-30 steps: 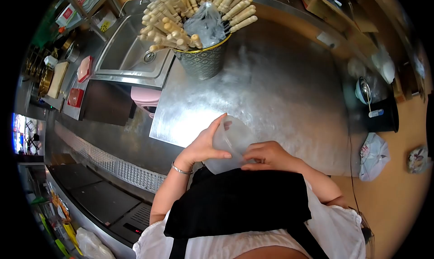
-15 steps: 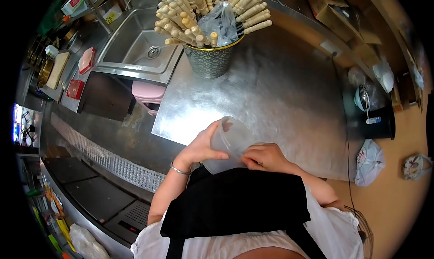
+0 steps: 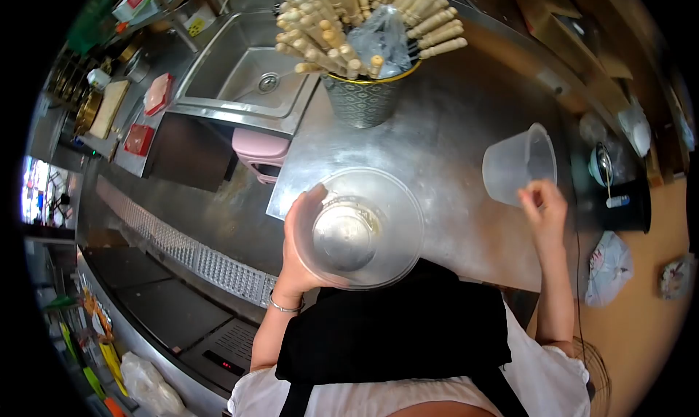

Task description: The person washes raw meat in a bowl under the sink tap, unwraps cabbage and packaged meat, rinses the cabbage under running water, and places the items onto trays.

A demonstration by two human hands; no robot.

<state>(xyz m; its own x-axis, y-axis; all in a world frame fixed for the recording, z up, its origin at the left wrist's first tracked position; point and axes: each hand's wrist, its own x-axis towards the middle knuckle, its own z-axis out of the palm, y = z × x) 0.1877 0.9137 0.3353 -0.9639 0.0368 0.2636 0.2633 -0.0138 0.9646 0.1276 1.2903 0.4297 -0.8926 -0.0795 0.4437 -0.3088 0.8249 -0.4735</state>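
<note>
My left hand (image 3: 297, 246) is wrapped round the left side of a clear plastic tub (image 3: 397, 231), its open mouth facing me. Through it a round base shows, with a shiny, slightly yellowish patch near it; whether that is liquid I cannot tell. Out to the right, my right hand (image 3: 545, 207) pinches the lower rim of a second translucent plastic tub (image 3: 510, 168). That tub is tilted on its side, its mouth turned right, above the steel table (image 3: 451, 220). A silver bangle (image 3: 285, 305) circles my left wrist.
A patterned metal bucket (image 3: 362, 102) full of wooden-handled skewers (image 3: 331, 38) and a grey plastic bag (image 3: 382, 35) stands at the back. To its left is a steel sink (image 3: 251, 68), with a pink stool (image 3: 260, 149) below. A white bag (image 3: 610, 268) hangs at right.
One tub, or a nested pair, was between both hands before. Now my right hand has moved right and up with a separate tub, while my left has turned its tub mouth-up towards me.
</note>
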